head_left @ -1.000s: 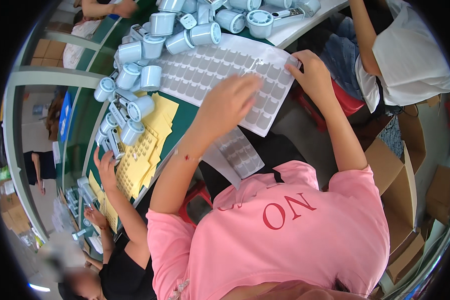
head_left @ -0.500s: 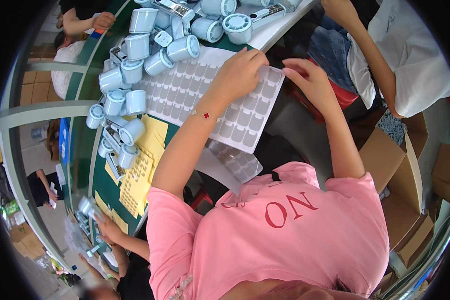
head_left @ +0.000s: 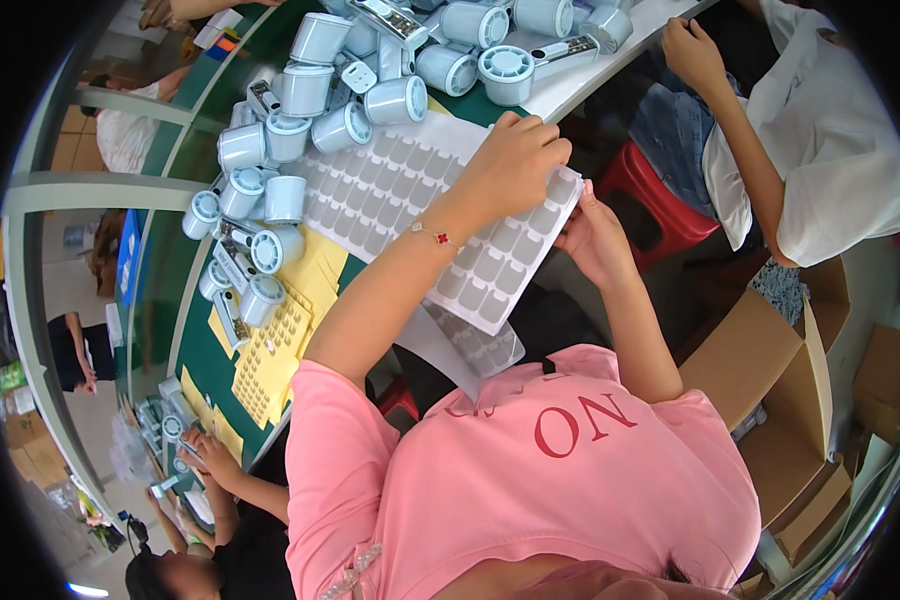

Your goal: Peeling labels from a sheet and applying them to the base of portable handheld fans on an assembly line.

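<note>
A white sheet of grey die-cut stickers (head_left: 475, 285) slants from the table edge toward me. My left hand (head_left: 515, 168), closed with curled fingers, is at its upper edge near the far right corner; its fingertips are partly hidden. On that corner presses the thumb of my right hand (head_left: 602, 240), the other fingers lying behind the sheet, so this hand grips the edge. Below hangs a second, clear-looking sheet (head_left: 485, 345) with similar shapes. Light-blue handheld fans (head_left: 395, 100) lie heaped beyond the sheet, some touching its far end.
Yellow sheets with small dark pieces (head_left: 273, 355) lie on the green tabletop (head_left: 205, 345) at left. Open cardboard boxes (head_left: 760, 345) stand at right by a red stool (head_left: 660, 205). Co-workers sit at upper right and lower left, one with hands (head_left: 210, 455) at more fans.
My right hand has moved down and closed from an open pose onto the sheet's corner. The left hand has shifted slightly right and down with the view.
</note>
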`<control>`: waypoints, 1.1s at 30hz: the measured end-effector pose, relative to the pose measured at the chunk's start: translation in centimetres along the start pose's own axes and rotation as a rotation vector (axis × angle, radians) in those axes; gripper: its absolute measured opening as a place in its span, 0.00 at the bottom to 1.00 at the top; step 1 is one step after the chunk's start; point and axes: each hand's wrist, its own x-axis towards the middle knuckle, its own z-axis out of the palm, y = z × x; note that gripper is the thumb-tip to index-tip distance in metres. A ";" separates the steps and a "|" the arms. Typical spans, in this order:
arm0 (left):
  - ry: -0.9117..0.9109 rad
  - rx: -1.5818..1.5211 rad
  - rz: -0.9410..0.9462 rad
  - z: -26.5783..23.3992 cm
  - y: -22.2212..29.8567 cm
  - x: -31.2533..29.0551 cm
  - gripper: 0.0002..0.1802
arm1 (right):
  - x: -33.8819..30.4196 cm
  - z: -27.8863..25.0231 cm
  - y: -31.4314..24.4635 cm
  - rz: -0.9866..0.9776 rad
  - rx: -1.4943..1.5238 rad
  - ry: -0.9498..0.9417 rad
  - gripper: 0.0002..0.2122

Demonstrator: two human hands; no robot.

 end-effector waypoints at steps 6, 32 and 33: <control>-0.019 0.001 -0.146 -0.7 0.9 0.9 0.07 | -0.5 0.9 -1.1 0.033 0.055 -0.074 0.22; -0.361 -0.213 -0.100 -5.8 2.1 2.3 0.05 | 0.2 1.2 -2.0 0.259 0.197 -0.235 0.22; -0.401 -0.154 -0.054 -5.9 2.0 2.4 0.06 | 0.2 1.1 -1.9 0.281 0.221 -0.207 0.20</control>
